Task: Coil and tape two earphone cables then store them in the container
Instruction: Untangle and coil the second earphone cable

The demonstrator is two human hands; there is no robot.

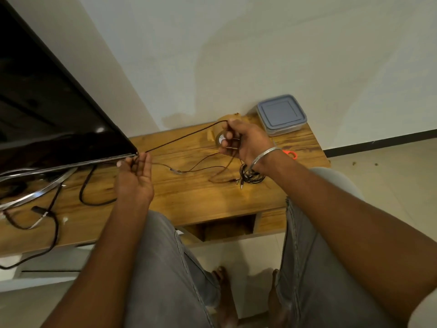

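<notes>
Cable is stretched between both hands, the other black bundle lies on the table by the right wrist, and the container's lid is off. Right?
Not quite: the head view shows the container with its lid on. The rest holds: the cable is stretched between the left hand and right hand, and the black bundle lies on the table by the right wrist.

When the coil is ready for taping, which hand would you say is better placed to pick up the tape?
Probably the right. The right hand holds the cable with the tape showing just past its fingers. The left hand pinches the cable's other end, over by the TV.
</notes>
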